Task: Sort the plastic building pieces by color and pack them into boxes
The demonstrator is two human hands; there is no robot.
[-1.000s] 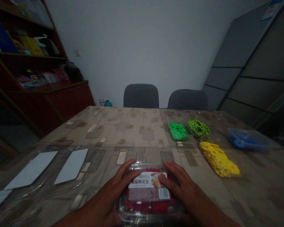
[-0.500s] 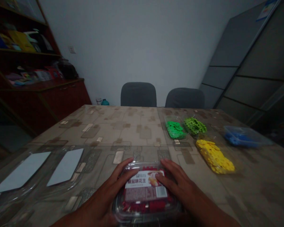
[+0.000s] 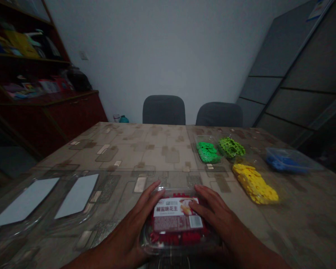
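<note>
Head view: clear box between left hand and right hand

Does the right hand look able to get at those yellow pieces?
Probably, if it lets go: the right hand is on one side of the clear box of red pieces, but nothing visible stands between that hand and the yellow pieces, ahead to its right.

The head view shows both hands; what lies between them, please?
In the head view, a clear container of red pieces lies between left hand and right hand, touching both.
</note>
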